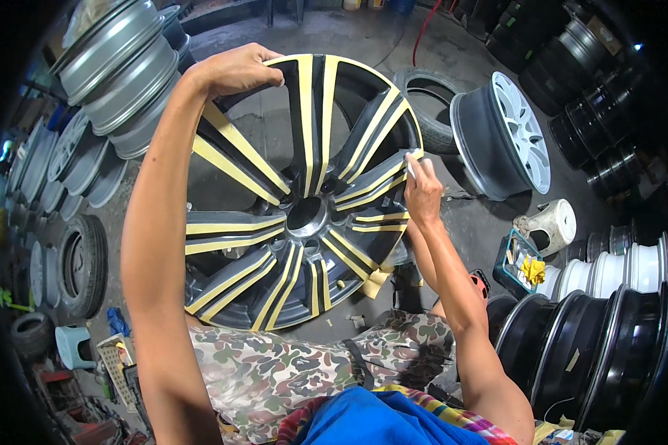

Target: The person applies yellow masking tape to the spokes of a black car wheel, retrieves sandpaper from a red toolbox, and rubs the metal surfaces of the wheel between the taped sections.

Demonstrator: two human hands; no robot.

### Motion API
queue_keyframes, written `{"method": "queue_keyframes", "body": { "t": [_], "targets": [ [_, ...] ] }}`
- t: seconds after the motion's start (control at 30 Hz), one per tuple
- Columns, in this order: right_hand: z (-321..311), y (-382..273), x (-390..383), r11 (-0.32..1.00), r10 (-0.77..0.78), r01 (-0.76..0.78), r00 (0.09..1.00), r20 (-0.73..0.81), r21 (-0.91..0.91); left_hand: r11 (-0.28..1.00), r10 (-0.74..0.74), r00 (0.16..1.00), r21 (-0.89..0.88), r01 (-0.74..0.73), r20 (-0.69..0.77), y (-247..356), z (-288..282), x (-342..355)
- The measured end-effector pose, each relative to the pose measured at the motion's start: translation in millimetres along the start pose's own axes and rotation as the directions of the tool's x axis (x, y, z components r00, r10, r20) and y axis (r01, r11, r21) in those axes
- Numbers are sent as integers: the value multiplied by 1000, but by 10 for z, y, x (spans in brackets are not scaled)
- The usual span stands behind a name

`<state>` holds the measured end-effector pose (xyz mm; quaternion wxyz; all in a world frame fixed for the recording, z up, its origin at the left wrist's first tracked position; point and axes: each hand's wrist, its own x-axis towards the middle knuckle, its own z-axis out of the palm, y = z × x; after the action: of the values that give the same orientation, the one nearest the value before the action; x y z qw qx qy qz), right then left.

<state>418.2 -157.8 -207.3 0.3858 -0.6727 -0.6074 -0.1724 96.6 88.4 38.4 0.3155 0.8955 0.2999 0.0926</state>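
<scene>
A large black alloy wheel (pixel 305 215), its spokes striped with pale yellow strips, stands tilted in front of me above my camouflage-clad lap. My left hand (pixel 239 72) grips the wheel's top rim at left of centre, fingers curled over the edge. My right hand (pixel 423 191) is closed at the right side of the wheel, near the end of a striped spoke, with a small whitish piece at its fingertips that I cannot make out clearly. A crumpled yellowish piece (pixel 378 280) shows at the wheel's lower right edge.
Stacked silver wheels (pixel 119 74) stand at upper left, a tyre (pixel 86 263) below them. A white wheel (pixel 497 148) leans beside another tyre (pixel 430 89). To my right are a white stool (pixel 560 222), a teal crate (pixel 508 271), black wheels (pixel 564 360) and dark stacks (pixel 571 126).
</scene>
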Motion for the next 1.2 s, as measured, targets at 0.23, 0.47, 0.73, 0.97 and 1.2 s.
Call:
{"method": "queue_keyframes", "body": {
  "t": [0.23, 0.47, 0.73, 0.97, 1.2],
  "targets": [
    [6, 49, 59, 1000, -11, 11, 999, -31, -5, 1000, -6, 1000, 16, 6, 3, -31, -38, -20],
    [10, 73, 52, 999, 47, -47, 998, -35, -6, 998, -54, 998, 37, 53, 21, 27, -61, -17],
    [18, 41, 10, 997, 67, -67, 998, -19, 30, 1000, 18, 1000, -7, -18, -4, -81, -23, -4],
    [-33, 33, 57, 999, 20, -19, 999, -25, 50, 996, -2, 999, 90, 5, -40, 56, -33, -119],
    [-110, -31, 79, 983, 81, -97, 991, 107, 154, 981, -48, 995, 181, 64, -91, 190, -2, -291]
  ]
}}
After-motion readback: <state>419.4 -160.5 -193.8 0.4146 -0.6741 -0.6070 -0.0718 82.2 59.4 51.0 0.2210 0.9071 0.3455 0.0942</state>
